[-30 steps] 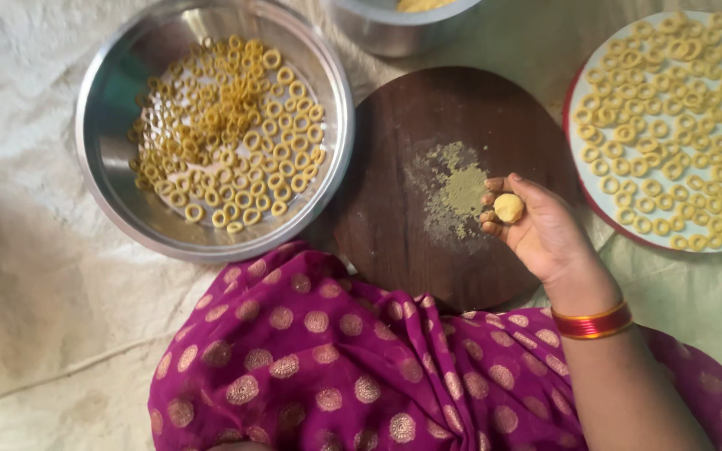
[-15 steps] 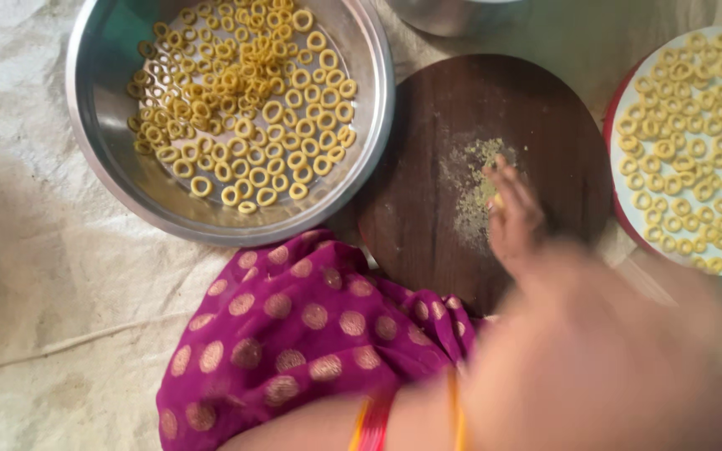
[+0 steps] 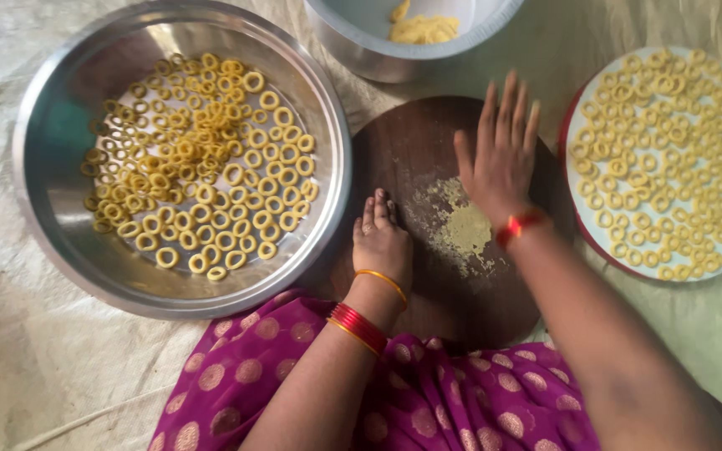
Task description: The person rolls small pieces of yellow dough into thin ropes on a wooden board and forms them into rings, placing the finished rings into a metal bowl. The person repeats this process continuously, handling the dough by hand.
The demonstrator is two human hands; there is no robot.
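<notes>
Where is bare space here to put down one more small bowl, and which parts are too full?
Bare cloth lies at the lower left, below the steel basin. The lower part of the round wooden board is also bare. Crowded: the basin and the plate on the right are covered with dough rings, and the left hand and right hand occupy the board's middle.

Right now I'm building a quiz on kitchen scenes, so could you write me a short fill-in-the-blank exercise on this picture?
1. Both hands rest on a round, dark ____ board.
2. The right hand lies flat with its fingers ____.
3. The steel bowl beside the left hand holds small yellow dough ____.
4. Red and gold ____ circle the left wrist.

Missing words: wooden; spread; rings; bangles
</notes>
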